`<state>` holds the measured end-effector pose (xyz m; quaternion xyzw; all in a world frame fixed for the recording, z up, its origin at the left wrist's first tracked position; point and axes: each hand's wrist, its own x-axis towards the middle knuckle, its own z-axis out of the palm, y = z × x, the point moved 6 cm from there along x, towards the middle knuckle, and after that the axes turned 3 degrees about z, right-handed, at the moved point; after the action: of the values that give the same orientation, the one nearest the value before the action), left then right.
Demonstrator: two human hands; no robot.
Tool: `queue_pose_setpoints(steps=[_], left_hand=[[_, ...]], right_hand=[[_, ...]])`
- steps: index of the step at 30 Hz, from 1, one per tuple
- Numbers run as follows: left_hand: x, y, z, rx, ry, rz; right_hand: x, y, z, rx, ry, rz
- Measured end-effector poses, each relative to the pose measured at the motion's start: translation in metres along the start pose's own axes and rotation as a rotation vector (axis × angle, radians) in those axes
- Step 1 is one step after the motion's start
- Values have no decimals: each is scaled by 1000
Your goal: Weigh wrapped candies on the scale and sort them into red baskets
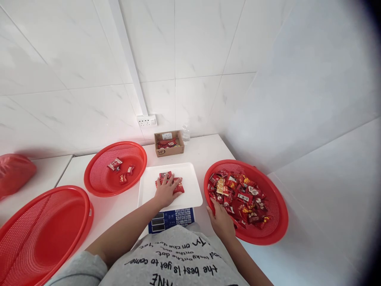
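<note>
My left hand [166, 192] lies with fingers spread over red snack packets [177, 184] on the white tray [190, 174] of a weighing scale. Below that tray shows the scale's blue keypad [178, 217], partly covered by my shirt. To the right, my right hand [220, 219] is at the near-left rim of a red plastic basket [278, 222], thumb outside and fingers over the edge, closed on it. Many wrapped snacks [242, 194], mostly red with a few yellow and white, fill that basket's bottom. My right fingertips are partly hidden among them.
Left of the scale, a red basket [98, 162] holds several packets [123, 178]. Nearer is another red basket [59, 234]. A small cardboard box [169, 151] with red packets and a clear plastic item [185, 133] stand by the wall. A red bag [14, 174] lies far left.
</note>
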<state>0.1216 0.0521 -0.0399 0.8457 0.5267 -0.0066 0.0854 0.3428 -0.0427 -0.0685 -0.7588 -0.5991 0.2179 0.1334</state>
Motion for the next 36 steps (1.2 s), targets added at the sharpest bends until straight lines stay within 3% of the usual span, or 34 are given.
queue_pose_setpoints(steps=[4, 7, 16, 21, 25, 33, 36], left_hand=[[-3, 3, -8, 16, 61, 20], [-9, -4, -9, 20, 91, -52], [-41, -20, 5, 84, 46, -183], [-21, -9, -6, 49, 76, -222], [2, -13, -4, -29, 13, -321], [1, -22, 1, -16, 42, -107], [-5, -32, -9, -54, 98, -121]], right_hand=[[0, 0, 0, 0, -18, 16], [0, 0, 0, 1, -23, 22], [-1, -4, -3, 23, -48, 31], [-1, -4, -3, 2, -59, 46], [-2, -3, -2, -7, -61, 52], [-3, -4, -2, 2, -70, 47], [-2, -3, -1, -2, -77, 42]])
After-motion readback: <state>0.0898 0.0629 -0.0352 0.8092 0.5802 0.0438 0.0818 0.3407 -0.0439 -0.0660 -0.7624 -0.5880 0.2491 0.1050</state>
